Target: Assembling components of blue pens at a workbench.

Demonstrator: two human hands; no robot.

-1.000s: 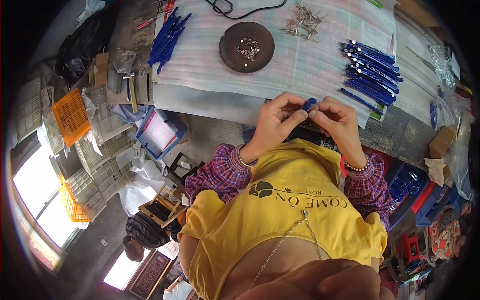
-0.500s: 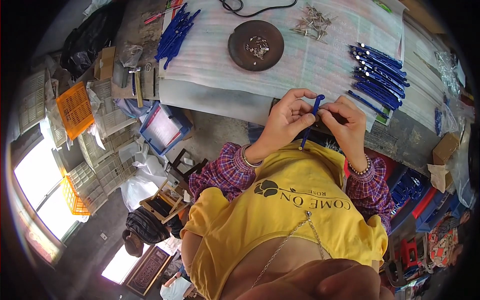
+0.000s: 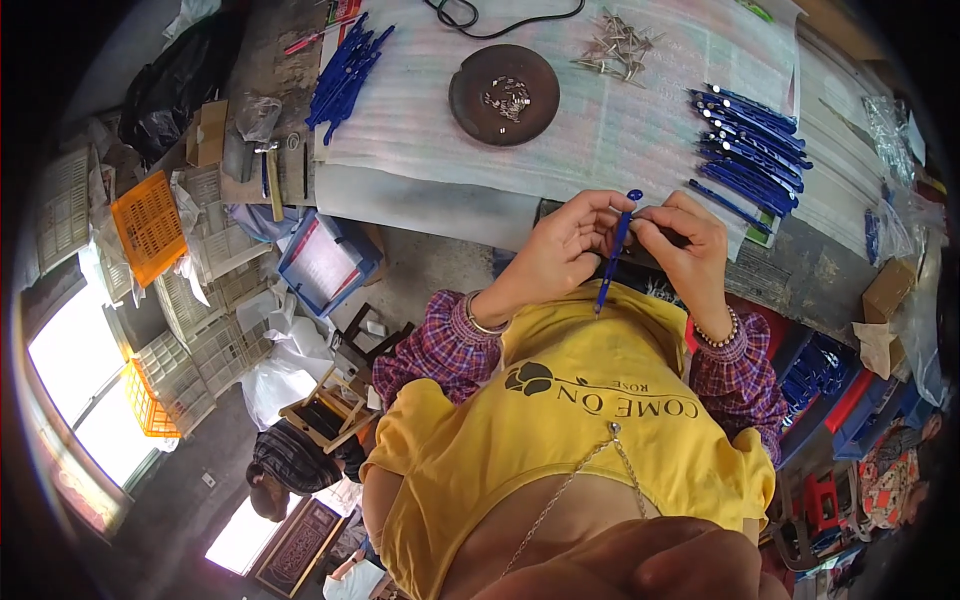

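Right then, the blue pen (image 3: 613,250) stood nearly upright between my two hands, its round cap end up and its narrow tip pointing down toward the yellow shirt (image 3: 570,440). My left hand (image 3: 565,250) had its fingers curled closed around the upper part of the barrel, thumb against the shaft. My right hand (image 3: 690,245) was pinched shut just beside it on a small piece at the pen's upper end; I could not tell what that piece was, as the fingers covered it. Both hands touched the pen and nearly touched each other, held over the near edge of the workbench (image 3: 420,200).

Beyond the grip, up and to the right, lay a row of finished blue pens (image 3: 750,140) on the pale ribbed mat (image 3: 620,130). Straight above the left hand sat a round dark dish (image 3: 503,95) with small metal bits in its middle. Further up lay a loose heap of metal clips (image 3: 615,45). Well off to the upper left was another bundle of blue pen barrels (image 3: 345,70). Far left of the grip, down on the floor, stood an orange crate (image 3: 150,225).
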